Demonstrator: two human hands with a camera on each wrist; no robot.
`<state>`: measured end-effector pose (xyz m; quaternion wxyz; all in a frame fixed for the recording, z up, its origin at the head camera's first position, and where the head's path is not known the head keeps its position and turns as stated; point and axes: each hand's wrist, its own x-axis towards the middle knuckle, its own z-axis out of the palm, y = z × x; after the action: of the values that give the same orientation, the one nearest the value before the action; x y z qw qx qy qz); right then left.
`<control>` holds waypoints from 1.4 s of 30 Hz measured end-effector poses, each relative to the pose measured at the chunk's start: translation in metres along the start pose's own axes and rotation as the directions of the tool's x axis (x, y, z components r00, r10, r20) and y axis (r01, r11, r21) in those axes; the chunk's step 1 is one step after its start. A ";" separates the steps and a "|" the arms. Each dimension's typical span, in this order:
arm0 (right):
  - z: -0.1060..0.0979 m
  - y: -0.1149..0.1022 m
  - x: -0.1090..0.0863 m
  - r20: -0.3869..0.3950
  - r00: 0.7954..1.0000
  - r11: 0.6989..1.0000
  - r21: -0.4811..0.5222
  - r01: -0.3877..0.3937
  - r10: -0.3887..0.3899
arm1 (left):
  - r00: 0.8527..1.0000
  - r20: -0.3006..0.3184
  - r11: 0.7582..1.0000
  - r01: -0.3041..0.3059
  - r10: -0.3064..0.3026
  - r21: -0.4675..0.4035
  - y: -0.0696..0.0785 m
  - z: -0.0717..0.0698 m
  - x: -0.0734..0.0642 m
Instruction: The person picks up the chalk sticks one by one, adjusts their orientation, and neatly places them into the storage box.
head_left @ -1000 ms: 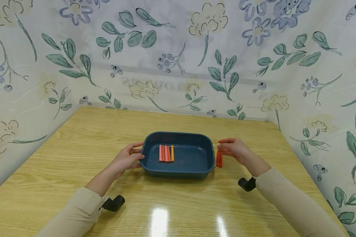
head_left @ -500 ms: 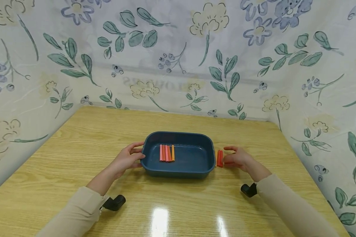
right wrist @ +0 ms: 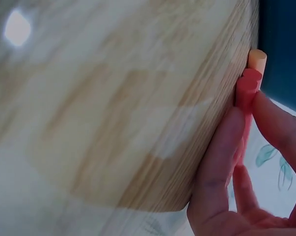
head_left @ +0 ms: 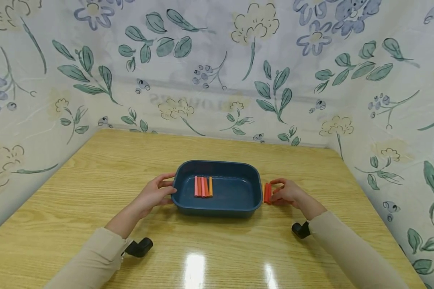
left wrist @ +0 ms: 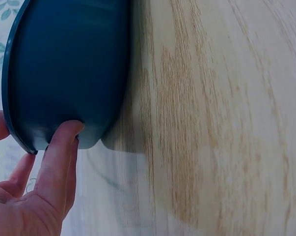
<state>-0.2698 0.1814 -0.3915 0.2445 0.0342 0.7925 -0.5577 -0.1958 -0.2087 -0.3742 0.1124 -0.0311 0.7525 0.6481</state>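
A dark blue rectangular bin (head_left: 217,214) stands mid-table. My left hand (head_left: 158,192) grips its left end, with fingers against the outer wall in the left wrist view. Inside the bin, several pink and orange chalk-like sticks (head_left: 203,187) lie side by side towards the left. Just outside its right wall are red round sticks (head_left: 268,193) and an orange one (right wrist: 257,60). My right hand (head_left: 288,193) pinches a red stick (right wrist: 249,86) between thumb and fingers in the right wrist view. How many red sticks it holds is partly hidden.
The wooden table (head_left: 137,148) has a glossy surface with bright reflections near the front. A flower-patterned cloth (head_left: 217,68) stands behind it and along both sides. Black wrist-camera mounts (head_left: 139,247) stick out by the sleeves.
My right hand first drew back to the right, away from the sticks, uncovering them. It then came back left and took hold at the red ones. My left hand stays on the bin.
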 end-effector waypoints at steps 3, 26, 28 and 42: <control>0.001 0.000 -0.001 -0.019 1.000 1.000 -0.007 0.016 -0.016 | 1.000 0.000 1.000 0.002 -0.002 0.001 0.000 0.000 0.000; 0.000 -0.037 0.000 -0.113 0.994 0.962 0.269 0.041 -0.010 | 1.000 -0.006 1.000 0.000 0.000 0.000 0.002 0.000 -0.002; 0.002 -0.044 0.001 -0.112 0.994 0.961 0.273 0.048 -0.017 | 1.000 -0.002 1.000 -0.005 0.005 -0.001 0.002 0.000 -0.002; 0.019 -0.079 0.005 -0.090 0.996 0.963 0.268 0.022 0.002 | 1.000 0.005 1.000 -0.011 0.011 -0.004 0.000 0.000 -0.001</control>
<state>-0.2930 0.1332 -0.3301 0.1989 0.0879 0.7200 -0.6591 -0.1946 -0.2084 -0.3739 0.1108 -0.0256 0.7510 0.6504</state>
